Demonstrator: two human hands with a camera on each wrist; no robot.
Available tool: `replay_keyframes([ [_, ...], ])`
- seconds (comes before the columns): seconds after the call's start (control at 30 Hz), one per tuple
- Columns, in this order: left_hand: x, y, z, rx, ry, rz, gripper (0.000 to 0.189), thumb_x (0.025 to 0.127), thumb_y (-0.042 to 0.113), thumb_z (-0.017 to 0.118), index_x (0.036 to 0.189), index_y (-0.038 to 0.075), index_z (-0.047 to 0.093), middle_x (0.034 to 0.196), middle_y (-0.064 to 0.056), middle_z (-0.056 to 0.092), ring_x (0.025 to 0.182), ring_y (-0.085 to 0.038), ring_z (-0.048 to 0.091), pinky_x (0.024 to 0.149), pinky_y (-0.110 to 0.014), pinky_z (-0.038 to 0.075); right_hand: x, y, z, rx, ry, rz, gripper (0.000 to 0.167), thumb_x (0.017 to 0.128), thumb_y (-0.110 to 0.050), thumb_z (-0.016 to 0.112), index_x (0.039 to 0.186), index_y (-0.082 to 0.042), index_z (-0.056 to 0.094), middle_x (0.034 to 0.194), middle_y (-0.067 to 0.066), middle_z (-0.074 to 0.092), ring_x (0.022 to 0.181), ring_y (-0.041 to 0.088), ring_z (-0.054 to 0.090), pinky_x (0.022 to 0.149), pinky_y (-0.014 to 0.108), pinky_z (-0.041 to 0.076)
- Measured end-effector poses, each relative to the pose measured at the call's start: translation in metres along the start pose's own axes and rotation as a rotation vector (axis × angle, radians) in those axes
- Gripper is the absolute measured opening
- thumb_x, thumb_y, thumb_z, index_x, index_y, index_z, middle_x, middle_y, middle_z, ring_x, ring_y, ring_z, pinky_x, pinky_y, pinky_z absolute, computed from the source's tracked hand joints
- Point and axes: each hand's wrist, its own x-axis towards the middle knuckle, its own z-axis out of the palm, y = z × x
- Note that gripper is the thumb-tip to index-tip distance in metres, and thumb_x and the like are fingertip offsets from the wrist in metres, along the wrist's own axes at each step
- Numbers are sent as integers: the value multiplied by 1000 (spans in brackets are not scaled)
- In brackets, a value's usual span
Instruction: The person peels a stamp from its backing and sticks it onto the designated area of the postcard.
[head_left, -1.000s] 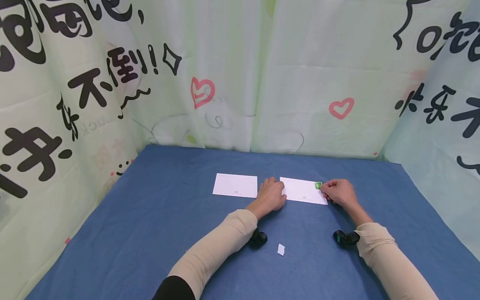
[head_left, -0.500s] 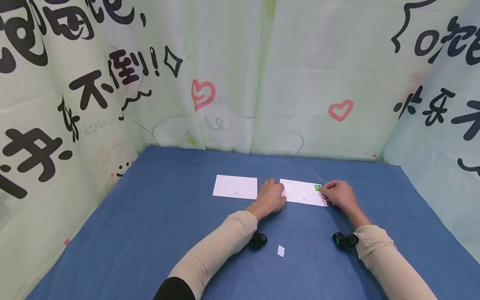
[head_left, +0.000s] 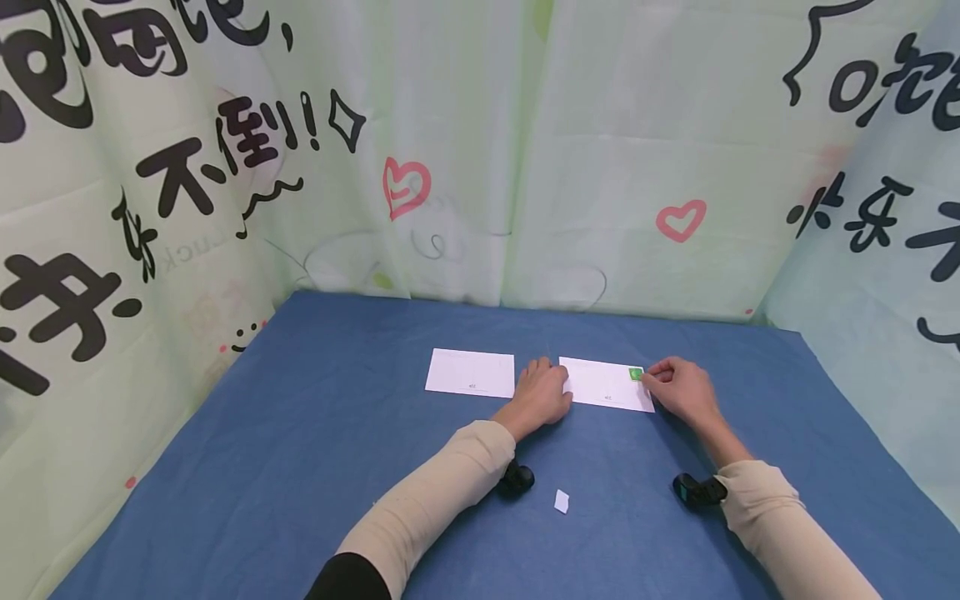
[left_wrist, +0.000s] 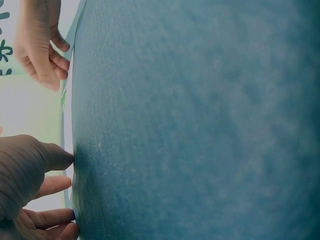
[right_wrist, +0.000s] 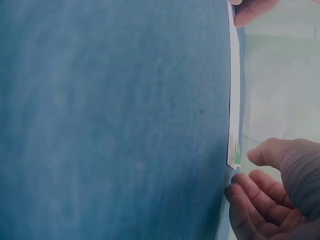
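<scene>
A white envelope [head_left: 603,385] lies flat on the blue cloth, with a small green stamp [head_left: 635,374] at its upper right corner. My left hand [head_left: 542,388] rests on the envelope's left end, its fingers spread and the thumb down at the near edge. Just beyond the right end is my right hand [head_left: 681,388], beside the stamp. In the right wrist view the right thumb [right_wrist: 270,152] and fingers stand apart with nothing between them, and the stamp [right_wrist: 237,153] shows a slightly raised edge. A second white envelope [head_left: 470,372] lies to the left of my left hand.
A small white slip of paper [head_left: 562,501] lies nearer on the blue cloth [head_left: 315,450], between the forearms. Black wrist cameras hang under both wrists. A printed curtain [head_left: 465,167] encloses the table at the back and sides.
My right hand has drawn slightly to the right, off the stamp, which stays on the envelope. The left hand has kept its place.
</scene>
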Motion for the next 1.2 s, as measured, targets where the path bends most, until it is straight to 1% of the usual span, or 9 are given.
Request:
replay_keyframes([
  [0.1,0,0,0,2,1,4,25,101,28,63,119,13,73,115,-8,62,106,-21,54,97,-36,45,-3,-2,-2,-59,-14,-80,38,94,-23,67,113,10,64,108,30,68,96,41,64,79,49,51],
  [0.17,0,0,-1,6,-2,3,26,102,29,63,120,13,73,115,-8,62,106,-21,54,98,-36,45,-4,-3,-2,-107,-29,-129,44,94,-25,68,118,12,62,116,33,65,105,46,61,88,58,49],
  [0.23,0,0,-1,10,-5,2,27,102,29,63,122,13,72,116,-8,63,107,-22,54,98,-36,45,-4,-3,-1,-152,-49,-175,51,94,-27,68,124,13,60,123,36,60,115,51,56,94,64,45],
  [0.37,-1,1,-1,11,-8,1,28,102,29,63,123,13,72,117,-8,63,108,-22,54,99,-36,45,-7,-5,2,-205,-74,-267,58,95,-29,69,130,15,57,132,40,54,125,57,47,102,69,39],
  [0.5,-1,1,-1,11,-9,2,28,102,29,63,122,13,72,117,-8,63,109,-22,54,100,-36,45,-10,-7,5,-230,-86,-341,61,97,-30,68,134,16,54,137,40,51,129,59,44,105,69,36],
  [0.6,0,1,0,13,-12,-1,28,102,30,63,123,13,72,119,-8,63,110,-22,54,101,-36,45,-12,-7,7,-254,-101,-357,65,98,-32,67,138,16,51,142,40,47,132,59,41,105,70,35],
  [0.8,1,1,2,23,-17,-12,30,102,31,62,125,14,71,121,-7,63,113,-21,54,103,-36,44,-12,-8,9,-300,-158,-355,69,101,-37,62,144,15,46,151,37,40,140,58,32,105,74,32],
  [1.03,1,2,1,20,-10,-13,31,102,30,63,127,13,71,122,-8,63,114,-21,54,103,-36,45,-15,-10,7,-292,-208,-369,70,102,-37,60,144,17,45,149,38,41,142,57,31,108,73,31],
  [1.2,0,2,0,24,-9,-8,29,102,30,63,123,13,72,119,-8,63,112,-21,55,101,-36,46,-16,-12,6,-293,-244,-380,72,103,-37,58,145,19,41,150,40,38,143,58,28,111,70,28],
])
